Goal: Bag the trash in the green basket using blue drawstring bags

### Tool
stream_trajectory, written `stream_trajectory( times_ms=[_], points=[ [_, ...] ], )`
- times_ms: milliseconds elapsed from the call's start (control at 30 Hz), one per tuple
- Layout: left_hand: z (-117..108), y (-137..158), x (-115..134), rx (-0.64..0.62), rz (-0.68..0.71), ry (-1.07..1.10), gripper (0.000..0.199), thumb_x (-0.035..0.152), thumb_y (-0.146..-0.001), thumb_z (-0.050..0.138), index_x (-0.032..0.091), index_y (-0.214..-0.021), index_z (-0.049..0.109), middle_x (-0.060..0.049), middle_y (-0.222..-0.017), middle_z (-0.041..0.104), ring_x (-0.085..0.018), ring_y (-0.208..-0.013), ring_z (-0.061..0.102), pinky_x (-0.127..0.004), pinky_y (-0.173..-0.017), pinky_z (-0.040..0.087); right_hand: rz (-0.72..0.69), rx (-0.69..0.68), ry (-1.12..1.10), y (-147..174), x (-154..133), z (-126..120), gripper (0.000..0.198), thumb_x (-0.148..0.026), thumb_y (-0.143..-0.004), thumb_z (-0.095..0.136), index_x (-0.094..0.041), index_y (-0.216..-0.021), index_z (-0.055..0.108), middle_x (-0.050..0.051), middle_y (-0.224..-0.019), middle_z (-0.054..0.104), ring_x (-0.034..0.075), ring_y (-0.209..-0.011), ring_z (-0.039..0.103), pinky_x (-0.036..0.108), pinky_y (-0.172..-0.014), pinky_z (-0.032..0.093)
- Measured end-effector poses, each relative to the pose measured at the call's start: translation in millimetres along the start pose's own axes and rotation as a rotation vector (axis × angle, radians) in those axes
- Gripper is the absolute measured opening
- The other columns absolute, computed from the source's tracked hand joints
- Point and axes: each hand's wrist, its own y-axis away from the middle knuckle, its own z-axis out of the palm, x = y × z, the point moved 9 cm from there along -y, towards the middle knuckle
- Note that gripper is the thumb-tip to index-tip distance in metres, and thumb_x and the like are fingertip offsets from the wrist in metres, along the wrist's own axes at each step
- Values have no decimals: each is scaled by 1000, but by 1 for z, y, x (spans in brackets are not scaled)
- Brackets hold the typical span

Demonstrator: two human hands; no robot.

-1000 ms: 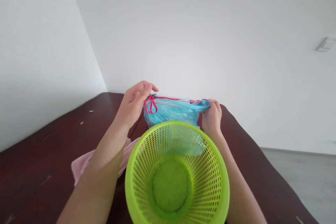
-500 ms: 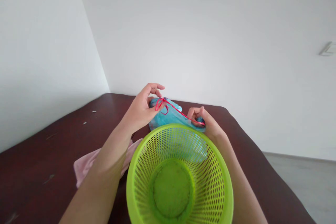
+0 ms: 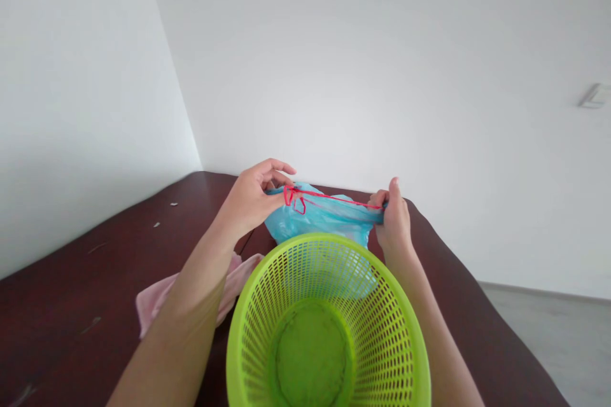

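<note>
A translucent blue plastic bag (image 3: 315, 219) with a red drawstring (image 3: 334, 197) is stretched between my two hands, behind the green basket. My left hand (image 3: 258, 194) pinches the bag's left edge between thumb and fingers, where the red string forms small loops. At the other end, my right hand (image 3: 392, 216) is closed around the bag's edge and string, thumb pointing up. The string runs taut across the top. In front stands the green perforated plastic basket (image 3: 312, 353), its inside bare, and it hides the bag's lower part.
A pink cloth (image 3: 155, 302) lies on the dark red table (image 3: 86, 286), partly under my left forearm. Small pale scraps (image 3: 174, 204) dot the table at left. White walls (image 3: 334, 76) rise behind, with a switch (image 3: 595, 96) at far right.
My right hand has moved right and up, pulling the bag's edge and drawstring wider and tauter. My left hand has shifted slightly left and down, still pinching the bag.
</note>
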Motion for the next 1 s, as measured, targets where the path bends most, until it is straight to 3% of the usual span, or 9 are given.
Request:
stream_trajectory(
  times_ms=[67, 167, 300, 433, 600, 700, 767, 867, 1000],
  points=[
    [7, 2, -4, -106, -40, 9, 48, 47, -85, 104, 24, -122, 84, -5, -97, 89, -21, -82, 76, -32, -74, 53, 82, 87, -165, -5, 11, -13, 87, -87, -111, 68, -26, -57, 37, -5, -55, 34, 14, -52, 38, 30, -51, 36],
    [17, 4, -6, -217, -69, 54, 48, 58, -90, 103, 24, -119, 87, -5, -90, 88, -21, -80, 77, -30, -72, 53, 272, 76, -457, -8, 25, -16, 80, -66, -123, 56, -27, -66, 16, -7, -53, 23, 14, -48, 31, 28, -50, 40],
    [8, 0, -5, -97, -86, 212, 53, 72, -94, 99, 22, -107, 87, -4, -83, 84, -16, -69, 69, -26, -60, 46, 448, 142, -775, -1, 25, -17, 56, -41, -127, 31, -28, -76, 11, -7, -50, 31, 15, -45, 45, 31, -56, 54],
    [-2, -4, -6, 11, -84, 524, 63, 73, -78, 111, 23, -104, 83, -3, -90, 83, -14, -68, 68, -25, -61, 53, 499, 216, -937, 4, 22, -18, 47, -35, -125, 27, -29, -79, 18, -9, -50, 43, 16, -45, 55, 41, -71, 68],
    [-27, -8, -13, 156, -40, 697, 68, 81, -76, 108, 25, -96, 74, 4, -76, 62, -14, -63, 60, -27, -60, 54, 476, 104, -971, 3, 11, -15, 49, -32, -125, 36, -30, -79, 21, -14, -44, 30, 10, -32, 32, 34, -65, 68],
    [-40, -8, -14, 256, -9, 556, 65, 68, -71, 116, 24, -92, 73, 5, -76, 56, -10, -61, 47, -24, -54, 43, 449, 100, -949, 2, -1, -17, 44, -41, -126, 44, -28, -84, 42, -11, -56, 61, 6, -30, 24, 27, -51, 61],
    [-45, -6, -10, 312, 22, 404, 61, 57, -69, 119, 23, -87, 72, 5, -76, 56, -10, -63, 44, -23, -53, 35, 388, 113, -925, 0, -10, -19, 36, -42, -125, 50, -26, -93, 55, -2, -89, 87, 2, -31, 23, 24, -47, 58],
    [-45, -4, -2, 349, 55, 362, 64, 61, -79, 112, 23, -76, 61, 4, -72, 52, -12, -65, 42, -24, -54, 33, 237, 159, -854, -4, -21, -28, 26, -32, -121, 60, -25, -96, 60, 1, -117, 93, -1, -33, 23, 21, -49, 58],
    [-43, -1, 5, 322, 49, 415, 68, 73, -93, 98, 24, -76, 54, 2, -74, 54, -13, -64, 45, -26, -56, 37, 56, 250, -702, -6, -27, -40, 26, -27, -108, 78, -25, -90, 59, -8, -95, 87, 0, -35, 27, 19, -52, 60]
  ],
)
